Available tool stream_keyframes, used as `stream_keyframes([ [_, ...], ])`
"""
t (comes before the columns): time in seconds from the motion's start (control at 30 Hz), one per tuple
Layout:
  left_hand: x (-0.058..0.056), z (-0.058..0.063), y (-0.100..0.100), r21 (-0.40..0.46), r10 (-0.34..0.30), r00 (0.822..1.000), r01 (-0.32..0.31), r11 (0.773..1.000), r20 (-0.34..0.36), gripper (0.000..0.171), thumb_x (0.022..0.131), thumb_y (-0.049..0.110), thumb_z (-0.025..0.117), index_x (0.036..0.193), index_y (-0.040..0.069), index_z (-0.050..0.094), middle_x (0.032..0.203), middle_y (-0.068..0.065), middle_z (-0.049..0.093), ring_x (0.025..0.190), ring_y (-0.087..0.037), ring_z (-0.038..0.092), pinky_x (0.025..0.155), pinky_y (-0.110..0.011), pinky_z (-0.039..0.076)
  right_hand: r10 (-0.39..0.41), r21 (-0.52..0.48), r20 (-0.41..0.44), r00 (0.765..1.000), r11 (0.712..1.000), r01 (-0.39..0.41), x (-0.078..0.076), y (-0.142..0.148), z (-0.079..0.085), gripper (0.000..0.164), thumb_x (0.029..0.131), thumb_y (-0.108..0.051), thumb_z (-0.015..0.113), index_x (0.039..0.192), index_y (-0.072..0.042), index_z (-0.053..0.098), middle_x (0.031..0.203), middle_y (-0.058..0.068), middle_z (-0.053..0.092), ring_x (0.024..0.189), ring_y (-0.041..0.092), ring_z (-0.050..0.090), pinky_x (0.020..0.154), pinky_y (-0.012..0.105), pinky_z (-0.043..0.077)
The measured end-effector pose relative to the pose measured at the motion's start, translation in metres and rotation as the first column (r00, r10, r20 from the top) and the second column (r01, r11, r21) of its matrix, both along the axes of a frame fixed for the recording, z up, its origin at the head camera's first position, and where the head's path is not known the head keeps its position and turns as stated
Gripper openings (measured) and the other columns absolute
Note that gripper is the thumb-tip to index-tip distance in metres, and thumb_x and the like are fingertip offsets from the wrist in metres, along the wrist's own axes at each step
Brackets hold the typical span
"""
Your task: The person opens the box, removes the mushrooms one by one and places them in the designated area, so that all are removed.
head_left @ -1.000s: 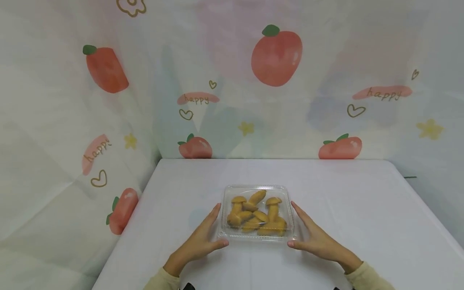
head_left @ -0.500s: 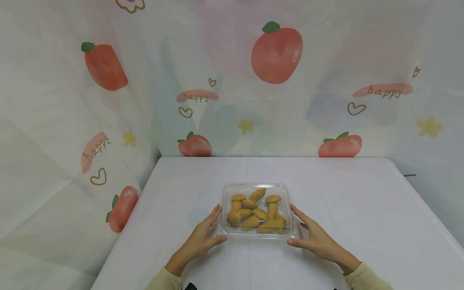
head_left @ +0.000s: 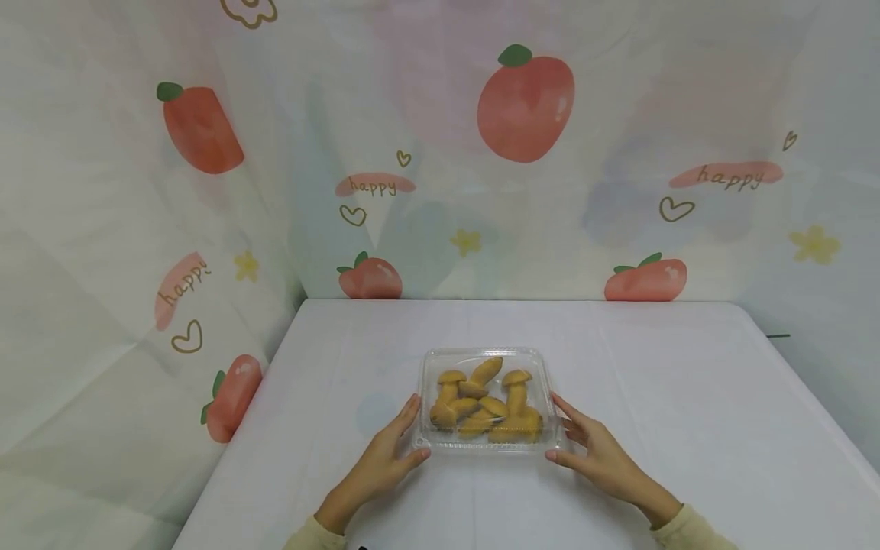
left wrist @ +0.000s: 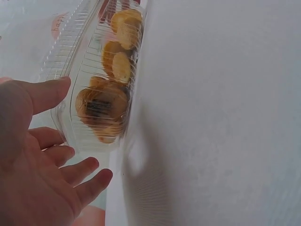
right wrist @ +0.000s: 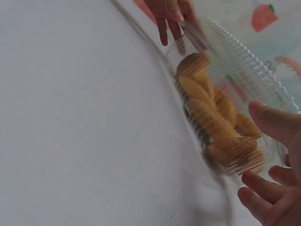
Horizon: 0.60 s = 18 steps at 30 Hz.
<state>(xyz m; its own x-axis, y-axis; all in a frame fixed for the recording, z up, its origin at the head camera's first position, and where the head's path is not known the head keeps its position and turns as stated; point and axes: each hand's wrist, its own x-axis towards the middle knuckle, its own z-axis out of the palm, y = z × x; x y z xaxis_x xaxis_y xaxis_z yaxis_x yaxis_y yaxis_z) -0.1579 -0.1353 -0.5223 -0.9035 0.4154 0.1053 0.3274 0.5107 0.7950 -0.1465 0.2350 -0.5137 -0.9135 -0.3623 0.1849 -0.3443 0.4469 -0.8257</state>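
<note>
A clear plastic clamshell box (head_left: 421,359), lid down, holds several yellow-brown mushrooms (head_left: 517,386) and sits near the middle of the white table. At its near left corner my left hand (head_left: 380,456) holds the box, thumb on the front rim and fingers along the side. My right hand (head_left: 603,461) has the near right corner the same way. In the left wrist view the thumb (left wrist: 51,94) touches the rim while the lower fingers hang free of the wall. The right wrist view shows the right thumb (right wrist: 270,120) at the lid's edge, some fingertips lower down.
A white cloth covers the table (head_left: 653,367). Behind it and along the left stands a pale fabric backdrop (head_left: 440,114) printed with red fruit, hearts and the word happy. The table's far edge meets this backdrop.
Both hands have closed in slightly on the box's near corners, the right fingers bending more along its side. The box has stayed in nearly the same place.
</note>
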Motion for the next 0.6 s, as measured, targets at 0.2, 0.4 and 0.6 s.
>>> stream_keyframes([
  [0.2, 0.0037, -0.0013, 0.0037, 0.053, -0.019, 1.0, 0.02, 0.998, -0.009, 0.078, 0.096, 0.02, 0.068, 0.157, -0.004, 0.026, 0.165, -0.024, 0.02, 0.147, -0.045, 0.034, 0.108, -0.055, 0.044, 0.033, -0.069, 0.059, 0.998, 0.997, -0.029, 0.0011, 0.0022, 0.0002, 0.08, 0.092, -0.009, 0.073, 0.152, 0.016, 0.026, 0.157, 0.039, 0.028, 0.132, 0.061, 0.04, 0.099, 0.033, 0.053],
  [0.4, 0.0049, -0.0007, 0.0069, 0.099, -0.009, 1.0, 0.007, 0.995, 0.022, 0.077, 0.096, 0.015, 0.068, 0.157, -0.004, 0.026, 0.165, -0.025, 0.02, 0.137, -0.048, 0.049, 0.104, -0.049, 0.049, 0.094, -0.112, 0.106, 0.99, 0.99, -0.082, 0.0005, 0.0024, -0.0002, 0.077, 0.096, -0.008, 0.066, 0.153, 0.017, 0.02, 0.159, 0.04, 0.019, 0.135, 0.059, 0.029, 0.1, 0.026, 0.052],
  [0.6, 0.0038, 0.0005, 0.0099, 0.129, 0.015, 1.0, -0.018, 0.991, 0.026, 0.076, 0.094, 0.01, 0.069, 0.156, -0.006, 0.028, 0.163, -0.026, 0.022, 0.139, -0.046, 0.046, 0.1, -0.045, 0.053, 0.132, -0.169, 0.125, 0.983, 0.979, -0.11, -0.0012, 0.0015, -0.0001, 0.077, 0.098, -0.007, 0.063, 0.153, 0.019, 0.015, 0.161, 0.04, 0.011, 0.136, 0.057, 0.022, 0.1, 0.011, 0.043],
])
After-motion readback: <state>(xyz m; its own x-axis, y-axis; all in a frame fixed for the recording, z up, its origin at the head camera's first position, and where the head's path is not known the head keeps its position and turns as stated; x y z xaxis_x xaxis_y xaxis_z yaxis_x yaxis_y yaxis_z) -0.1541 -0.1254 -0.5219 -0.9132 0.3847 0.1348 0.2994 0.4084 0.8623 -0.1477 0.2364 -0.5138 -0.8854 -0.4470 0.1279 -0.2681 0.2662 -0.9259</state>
